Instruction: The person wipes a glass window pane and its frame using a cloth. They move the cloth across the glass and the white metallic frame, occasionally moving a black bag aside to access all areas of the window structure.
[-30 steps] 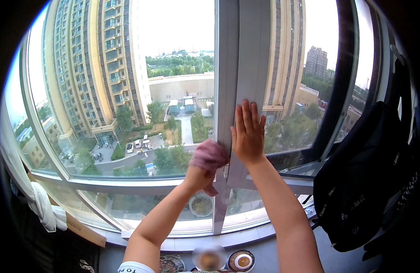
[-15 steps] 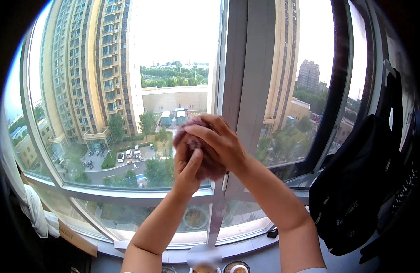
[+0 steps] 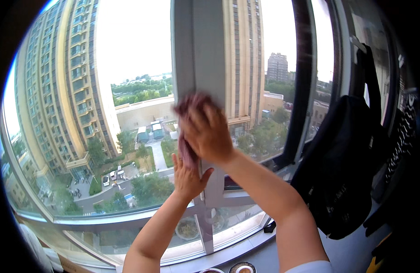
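Note:
A purplish-pink cloth (image 3: 188, 152) lies bunched against the grey window frame (image 3: 198, 59), its upper part smeared by motion. My right hand (image 3: 210, 136) presses on it from the right, fingers bent over the fabric. Just below, my left hand (image 3: 189, 179) is raised with its thumb apart and fingers stretched up. The cloth's lower end hangs at those fingers; whether they touch it I cannot tell. Large panes of window glass (image 3: 142, 113) flank the frame.
A black bag (image 3: 339, 177) hangs from a hook (image 3: 357, 44) on the right. Round containers (image 3: 242, 267) stand at the lower edge, below the sill (image 3: 205, 264). White fabric (image 3: 35, 241) hangs at the lower left. Tall buildings and trees show outside.
Both hands held the bunched cloth together before; now the left has let go and opened. My right hand has brought the cloth onto the frame. The view has turned to the right.

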`<state>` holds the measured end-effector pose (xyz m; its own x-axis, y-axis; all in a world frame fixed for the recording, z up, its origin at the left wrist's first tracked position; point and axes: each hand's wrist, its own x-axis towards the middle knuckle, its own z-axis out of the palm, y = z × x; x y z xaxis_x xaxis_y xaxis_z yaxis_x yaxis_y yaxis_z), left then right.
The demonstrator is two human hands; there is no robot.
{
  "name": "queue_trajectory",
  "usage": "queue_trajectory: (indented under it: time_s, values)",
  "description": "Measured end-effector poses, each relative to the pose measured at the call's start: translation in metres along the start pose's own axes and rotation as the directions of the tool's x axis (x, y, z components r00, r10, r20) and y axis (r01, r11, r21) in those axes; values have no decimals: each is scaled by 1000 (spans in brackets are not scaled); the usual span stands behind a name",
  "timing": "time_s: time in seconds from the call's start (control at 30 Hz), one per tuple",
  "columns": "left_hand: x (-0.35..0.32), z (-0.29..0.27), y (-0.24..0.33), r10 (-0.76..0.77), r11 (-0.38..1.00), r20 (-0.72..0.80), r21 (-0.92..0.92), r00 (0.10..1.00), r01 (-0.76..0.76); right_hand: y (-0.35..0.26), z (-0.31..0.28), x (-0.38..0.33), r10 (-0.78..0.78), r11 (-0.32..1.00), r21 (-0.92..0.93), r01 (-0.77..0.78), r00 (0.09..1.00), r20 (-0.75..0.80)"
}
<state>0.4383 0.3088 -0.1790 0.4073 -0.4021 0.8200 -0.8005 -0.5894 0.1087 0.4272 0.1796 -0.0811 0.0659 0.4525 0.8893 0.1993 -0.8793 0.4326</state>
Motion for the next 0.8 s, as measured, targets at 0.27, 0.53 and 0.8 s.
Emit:
queue_trajectory:
  time_s: [0.27,0.53,0.8]
  values:
    - [-3,12,-13,52,959,-82,281,995,-27,65,-7,103,26,994,-96,-47,977,-210]
    - [22,14,-19,83,976,-165,212,983,-47,14,21,6,296,942,235,-240,924,-243]
    - [54,-21,5,282,943,-242,250,928,-221,64,-8,-32,378,907,352,-233,821,-429]
